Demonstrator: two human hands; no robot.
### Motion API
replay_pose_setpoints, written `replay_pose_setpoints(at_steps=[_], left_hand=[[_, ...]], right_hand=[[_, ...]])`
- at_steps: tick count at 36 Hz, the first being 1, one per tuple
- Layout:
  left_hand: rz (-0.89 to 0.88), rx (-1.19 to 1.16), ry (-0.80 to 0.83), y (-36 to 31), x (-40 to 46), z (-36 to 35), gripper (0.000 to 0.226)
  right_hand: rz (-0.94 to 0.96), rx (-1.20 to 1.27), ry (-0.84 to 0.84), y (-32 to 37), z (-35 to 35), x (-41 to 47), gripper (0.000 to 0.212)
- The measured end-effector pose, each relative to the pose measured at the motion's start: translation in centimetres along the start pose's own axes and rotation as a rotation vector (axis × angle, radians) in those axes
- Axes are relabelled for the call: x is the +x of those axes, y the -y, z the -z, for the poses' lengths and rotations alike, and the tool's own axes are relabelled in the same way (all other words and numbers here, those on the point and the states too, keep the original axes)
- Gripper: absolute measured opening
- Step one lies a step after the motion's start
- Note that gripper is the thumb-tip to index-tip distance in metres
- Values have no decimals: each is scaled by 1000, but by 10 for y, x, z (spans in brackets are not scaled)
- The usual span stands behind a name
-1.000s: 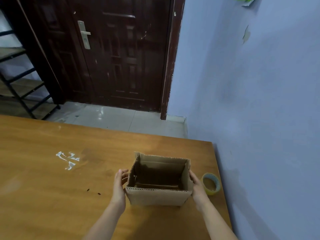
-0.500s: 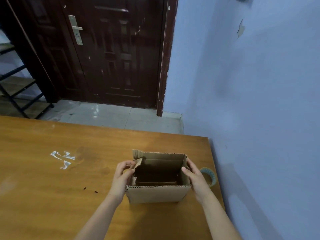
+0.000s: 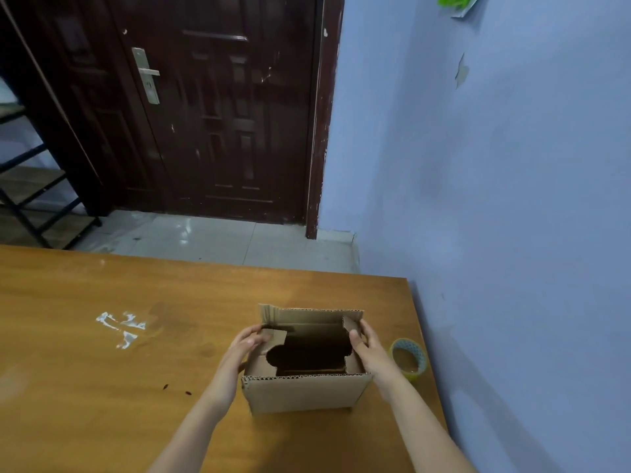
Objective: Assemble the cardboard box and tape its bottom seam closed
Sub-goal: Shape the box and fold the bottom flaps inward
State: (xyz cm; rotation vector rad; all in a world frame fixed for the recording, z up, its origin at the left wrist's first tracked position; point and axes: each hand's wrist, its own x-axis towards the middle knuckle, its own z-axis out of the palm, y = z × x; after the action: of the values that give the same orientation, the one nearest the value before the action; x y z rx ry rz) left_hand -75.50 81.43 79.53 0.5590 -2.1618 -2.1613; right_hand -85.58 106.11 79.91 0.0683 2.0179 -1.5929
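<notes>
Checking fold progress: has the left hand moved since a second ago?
Yes. The left hand has come up from the box side wall onto its top rim, folding the left flap inward.

Your cardboard box (image 3: 304,390) sits on the worktop (image 3: 102,370) near its right edge; the tape roll (image 3: 408,360) lies just right of it, beside the wall (image 3: 512,233).
</notes>
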Motion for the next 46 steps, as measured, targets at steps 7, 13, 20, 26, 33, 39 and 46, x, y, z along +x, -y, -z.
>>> replay_pose_setpoints(at_steps=[7, 13, 20, 26, 33, 39, 46], left_hand=[[-11, 74, 75, -10, 0, -4, 44], [-128, 124, 146, -6, -12, -3, 97], [-191, 180, 223, -7, -16, 0, 108], [-145, 183, 315, -6, -14, 7, 112], [-113, 155, 259, -4, -11, 6, 88], [-132, 247, -17, 2, -4, -4, 25], [-222, 433, -210, 5, 1, -16, 23]], right_hand=[[-2, 35, -87, 0, 0, 9, 58], [17, -16, -118, 0, 0, 7, 55], [47, -98, -154, 3, -2, 5, 56], [41, -110, -170, 5, -1, 6, 46], [1, -63, -187, 3, -2, 7, 45], [-58, -22, -142, 1, -2, 5, 34], [-80, 50, -48, -3, 6, -16, 36]])
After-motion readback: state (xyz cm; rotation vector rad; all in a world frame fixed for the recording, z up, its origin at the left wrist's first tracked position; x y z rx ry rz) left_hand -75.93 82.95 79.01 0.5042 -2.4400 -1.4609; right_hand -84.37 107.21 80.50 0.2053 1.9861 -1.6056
